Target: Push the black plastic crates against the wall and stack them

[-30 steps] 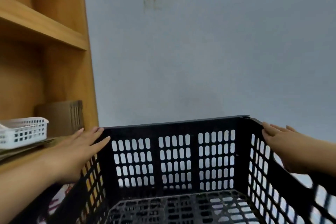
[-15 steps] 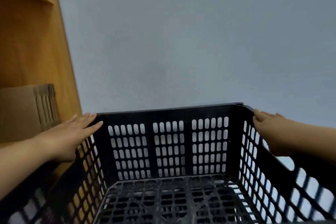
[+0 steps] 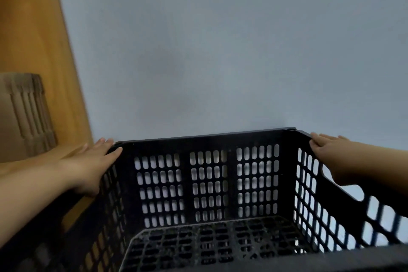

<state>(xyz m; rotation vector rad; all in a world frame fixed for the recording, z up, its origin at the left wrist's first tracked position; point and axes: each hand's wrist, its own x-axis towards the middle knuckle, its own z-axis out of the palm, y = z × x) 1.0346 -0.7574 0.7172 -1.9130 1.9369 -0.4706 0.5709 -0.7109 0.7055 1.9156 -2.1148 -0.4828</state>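
One black plastic crate (image 3: 207,139) with slotted walls fills the lower half of the view, its far wall close to the pale grey wall (image 3: 220,51). My left hand (image 3: 92,161) lies along the outside of the crate's left wall near the far corner, fingers stretched forward. My right hand (image 3: 329,152) grips the right wall's top edge near the far right corner, thumb inside. The crate is empty. What it rests on is hidden below it.
A wooden shelf unit (image 3: 33,40) stands tight against the crate's left side. Folded brown cardboard (image 3: 24,115) leans on its shelf. The grey wall runs behind everything.
The view has tilted down and closed in on the crate. The white basket and upper shelf have left the view. Both hands stay on the crate's sides.
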